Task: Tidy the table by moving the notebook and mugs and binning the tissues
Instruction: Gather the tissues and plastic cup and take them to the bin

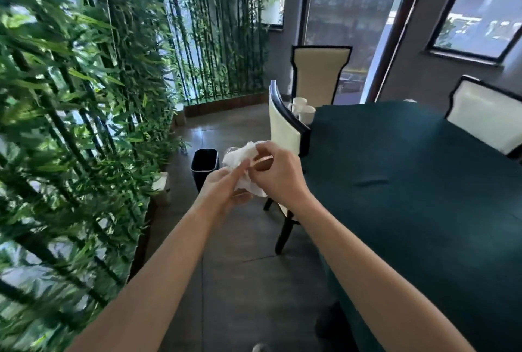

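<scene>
Tissues: crumpled white wad of tissues [240, 158] in mid-frame, held in the air between both my hands, off the tabletop [423, 182].
Left hand: my left hand [223, 190] cups the wad from below, fingers [240, 166] curled up against it.
Right hand: my right hand [278, 172] pinches the wad's right side, thumb and fingers pressed onto the paper.
Bin: black bin [204, 166] on the floor, just left of my hands in the frame, mouth open.
Progress: the teal tabletop looks clear; 2 white mugs [303, 110] stand at its far left edge; I see no notebook. By my reckoning, only the drop into the bin remains.
Orientation: the wad is shapeless, with no real long axis; a loose tail hangs down toward my wrists.
</scene>
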Demonstrator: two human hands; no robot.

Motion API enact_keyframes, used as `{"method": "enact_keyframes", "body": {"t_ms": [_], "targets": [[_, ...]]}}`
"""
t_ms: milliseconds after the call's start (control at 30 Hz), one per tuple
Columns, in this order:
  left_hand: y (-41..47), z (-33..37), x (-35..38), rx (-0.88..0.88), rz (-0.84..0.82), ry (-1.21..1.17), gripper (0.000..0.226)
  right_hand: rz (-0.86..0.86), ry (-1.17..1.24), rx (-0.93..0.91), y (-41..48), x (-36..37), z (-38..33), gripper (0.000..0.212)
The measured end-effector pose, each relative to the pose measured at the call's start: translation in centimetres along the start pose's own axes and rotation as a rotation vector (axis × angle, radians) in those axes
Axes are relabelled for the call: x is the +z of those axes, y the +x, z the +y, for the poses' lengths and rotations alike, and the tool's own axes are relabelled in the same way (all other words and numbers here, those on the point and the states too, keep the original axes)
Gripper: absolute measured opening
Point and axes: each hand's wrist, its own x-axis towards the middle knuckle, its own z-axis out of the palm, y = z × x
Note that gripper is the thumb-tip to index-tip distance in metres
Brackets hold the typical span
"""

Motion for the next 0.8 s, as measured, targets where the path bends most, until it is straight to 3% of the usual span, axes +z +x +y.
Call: {"method": "enact_keyframes", "body": {"t_ms": [100, 467, 600, 800], "targets": [[7.4, 1.7, -0.8, 0.007, 0.075, -0.041, 0.021, -0.115, 0.053, 0.001, 7.3, 1.1, 2.3, 0.032], [25.3, 6.7, -7.7, -0.018, 0.296, -0.197, 0.013, -0.222, 0.123, 0.016, 26.3, 10.4, 6.6, 0.032], [30.8, 7.4, -11.9, -0.012, 0.314, -0.187, 0.014, -0.281, 0.194, 0.074, 30.9, 15.9, 7.4, 0.041], [39.7, 10.3, -18.2, -0.005, 0.264, -0.289, 0.019, -0.314, 0.293, 0.201, 39.4, 23.6, 7.6, 0.025]]}}
